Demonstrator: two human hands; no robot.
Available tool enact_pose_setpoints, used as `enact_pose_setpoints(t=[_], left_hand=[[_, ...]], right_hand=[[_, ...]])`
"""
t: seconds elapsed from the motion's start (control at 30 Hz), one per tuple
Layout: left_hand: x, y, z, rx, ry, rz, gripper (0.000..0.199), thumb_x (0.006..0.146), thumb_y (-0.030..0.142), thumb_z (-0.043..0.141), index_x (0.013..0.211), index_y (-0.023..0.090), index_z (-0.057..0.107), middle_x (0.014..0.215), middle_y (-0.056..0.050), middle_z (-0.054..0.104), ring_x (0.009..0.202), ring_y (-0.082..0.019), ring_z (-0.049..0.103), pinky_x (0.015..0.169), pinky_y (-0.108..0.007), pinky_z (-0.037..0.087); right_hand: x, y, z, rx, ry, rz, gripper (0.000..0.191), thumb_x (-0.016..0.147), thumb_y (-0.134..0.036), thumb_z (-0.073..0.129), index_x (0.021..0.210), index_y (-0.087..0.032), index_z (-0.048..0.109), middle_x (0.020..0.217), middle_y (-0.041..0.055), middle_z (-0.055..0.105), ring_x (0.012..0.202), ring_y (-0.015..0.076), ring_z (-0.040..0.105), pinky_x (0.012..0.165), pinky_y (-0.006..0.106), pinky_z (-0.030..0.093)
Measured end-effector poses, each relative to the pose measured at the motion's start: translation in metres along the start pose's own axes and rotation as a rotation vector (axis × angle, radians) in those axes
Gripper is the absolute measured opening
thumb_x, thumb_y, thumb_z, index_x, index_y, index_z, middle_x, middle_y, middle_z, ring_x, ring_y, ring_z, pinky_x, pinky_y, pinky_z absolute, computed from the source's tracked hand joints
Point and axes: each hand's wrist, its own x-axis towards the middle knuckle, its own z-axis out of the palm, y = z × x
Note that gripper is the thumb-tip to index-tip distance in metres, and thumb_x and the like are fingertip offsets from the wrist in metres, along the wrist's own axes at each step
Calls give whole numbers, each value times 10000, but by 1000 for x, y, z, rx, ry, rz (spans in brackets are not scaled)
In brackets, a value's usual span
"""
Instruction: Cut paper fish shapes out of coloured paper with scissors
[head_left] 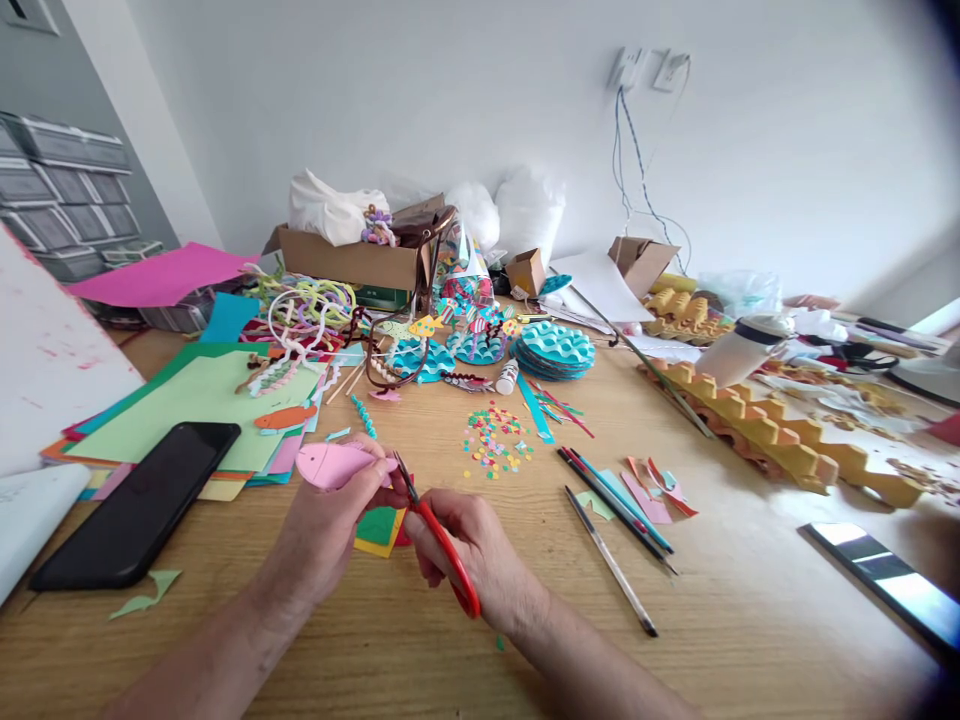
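Observation:
A pink paper fish (330, 466) is pinched in my left hand (334, 510), its head pointing left and its tail end to the right. My right hand (469, 535) grips red-handled scissors (444, 540), whose blades meet the fish's tail end. Whether the blades are fully closed on the paper is hard to make out. Below the hands, green and yellow paper pieces (379, 532) lie on the table, partly hidden by my fingers. An orange paper fish (285, 418) rests on stacked coloured paper (202, 405) to the left.
A black phone (142, 505) lies at left. Round confetti (496, 440), pens (611, 560) and paper scraps (656, 490) lie right of centre. Blue wavy discs (553, 350) are stacked behind. Yellow egg cartons (750, 425), a bottle (742, 350) and another phone (889, 585) occupy the right.

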Motion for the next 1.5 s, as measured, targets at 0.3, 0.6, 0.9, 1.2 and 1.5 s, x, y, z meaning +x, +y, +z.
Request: enact_pose_setpoints(t=[0.3, 0.6, 0.9, 1.2, 1.5], left_hand=[[-1, 0, -2, -5, -4, -16, 70, 631, 204, 678, 585, 186, 629, 621, 30, 641, 571, -119, 587, 498, -195, 517], [-1, 3, 2, -6, 35, -23, 65, 596, 190, 680, 561, 183, 626, 595, 30, 627, 551, -116, 583, 504, -191, 498], [-2, 3, 3, 0, 47, -19, 77, 592, 190, 674, 550, 191, 610, 595, 25, 625, 545, -124, 588, 504, -202, 499], [-2, 3, 1, -4, 33, -12, 87, 596, 186, 685, 560, 178, 606, 583, 31, 627, 546, -124, 592, 512, -205, 506], [-2, 2, 2, -1, 38, -1, 73, 604, 181, 680, 568, 187, 617, 589, 30, 637, 546, -127, 598, 504, -210, 511]], right_hand=[[1, 1, 2, -12, 32, 1, 356, 789, -455, 532, 583, -173, 465, 453, -42, 450, 401, 72, 401, 389, 176, 289], [1, 3, 3, -56, 57, -21, 366, 796, -453, 527, 570, -178, 442, 457, -49, 412, 418, 71, 358, 403, 190, 256], [3, 6, 3, -101, 84, -59, 367, 802, -437, 525, 560, -176, 437, 459, -51, 378, 447, 73, 319, 425, 201, 218], [2, 7, 3, -104, 97, -57, 368, 795, -444, 522, 555, -179, 432, 463, -48, 382, 452, 75, 320, 434, 207, 218], [3, 7, 3, -108, 100, -64, 376, 803, -446, 531, 557, -178, 435, 450, -47, 398, 438, 76, 335, 424, 206, 220]])
